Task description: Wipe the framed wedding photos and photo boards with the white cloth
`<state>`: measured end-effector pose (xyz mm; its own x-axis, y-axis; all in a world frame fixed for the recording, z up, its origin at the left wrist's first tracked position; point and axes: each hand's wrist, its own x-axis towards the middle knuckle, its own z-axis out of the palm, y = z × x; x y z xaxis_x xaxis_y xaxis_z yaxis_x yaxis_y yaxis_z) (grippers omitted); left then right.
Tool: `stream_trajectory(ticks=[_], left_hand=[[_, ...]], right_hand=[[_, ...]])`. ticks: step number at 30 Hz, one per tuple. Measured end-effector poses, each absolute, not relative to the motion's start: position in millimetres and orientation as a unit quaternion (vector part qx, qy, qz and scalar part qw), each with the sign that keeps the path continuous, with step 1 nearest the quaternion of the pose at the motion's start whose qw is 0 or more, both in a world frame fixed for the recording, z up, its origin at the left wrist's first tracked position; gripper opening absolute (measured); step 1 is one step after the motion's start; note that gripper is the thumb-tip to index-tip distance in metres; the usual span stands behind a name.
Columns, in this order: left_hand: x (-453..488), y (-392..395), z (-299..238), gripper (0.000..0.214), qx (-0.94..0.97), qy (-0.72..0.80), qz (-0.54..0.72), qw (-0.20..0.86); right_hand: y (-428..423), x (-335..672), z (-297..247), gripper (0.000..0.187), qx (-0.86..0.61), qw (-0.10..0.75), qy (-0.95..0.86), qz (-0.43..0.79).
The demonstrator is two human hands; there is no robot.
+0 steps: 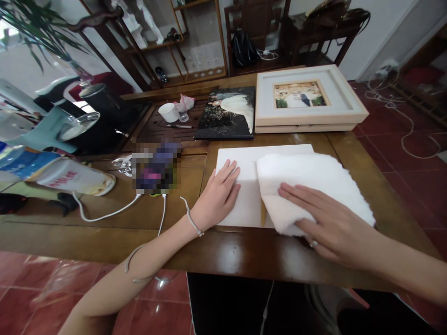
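A flat white board point(240, 163) lies on the wooden table point(230, 253) near its front edge. My left hand point(217, 195) rests flat on the board's left part, fingers stretched out. A fluffy white cloth point(314, 177) covers the board's right part. My right hand point(330, 223) lies palm down on the cloth, fingers extended and pressing it onto the board.
Behind the board lie a black photo album point(226, 114) and a framed picture point(307, 100) in a pale wooden frame. To the left are a white cup point(168, 112), a plastic packet point(66, 174), white cables point(104, 215) and a blurred object point(156, 167).
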<state>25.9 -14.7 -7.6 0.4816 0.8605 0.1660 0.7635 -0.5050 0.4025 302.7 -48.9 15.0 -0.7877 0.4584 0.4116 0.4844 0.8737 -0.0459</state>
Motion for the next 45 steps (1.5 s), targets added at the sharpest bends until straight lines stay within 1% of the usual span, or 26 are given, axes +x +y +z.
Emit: stream_trajectory(ticks=[4,8,16,22,25,30,35,42,45], left_hand=[[27.0,-14.5,-7.4,0.042,0.850,0.476,0.179,0.135],[26.5,-14.1,-9.1,0.041,0.850,0.475,0.185,0.135],[26.0,-14.2,-8.8,0.042,0.852,0.475,0.178,0.130],[24.8,-13.8,-9.0,0.042,0.852,0.475,0.177,0.134],[24.7,-13.8,-9.0,0.042,0.853,0.474,0.176,0.132],[25.7,-14.0,-8.8,0.042,0.854,0.473,0.175,0.127],[26.7,-14.4,-9.0,0.042,0.853,0.475,0.176,0.129],[27.1,-14.7,-8.1,0.041,0.853,0.475,0.175,0.128],[26.5,-14.4,-7.7,0.041,0.854,0.473,0.176,0.128]], right_hand=[[-77.9,298.0,18.7,0.021,-0.244,0.218,-0.945,-0.028],[-76.3,299.7,17.2,0.021,-0.237,0.211,-0.947,-0.038],[-21.0,310.1,13.5,0.025,-0.244,0.168,-0.953,-0.059],[16.7,326.4,6.5,0.025,-0.266,0.168,-0.946,-0.076],[6.2,325.6,3.9,0.024,-0.269,0.184,-0.943,-0.063],[-46.6,309.7,3.8,0.017,-0.272,0.202,-0.940,-0.032],[-77.1,302.4,10.2,0.020,-0.256,0.194,-0.946,-0.031],[-52.0,308.7,8.5,0.015,-0.240,0.194,-0.950,-0.051],[-26.2,315.7,7.1,0.019,-0.225,0.176,-0.957,-0.051]])
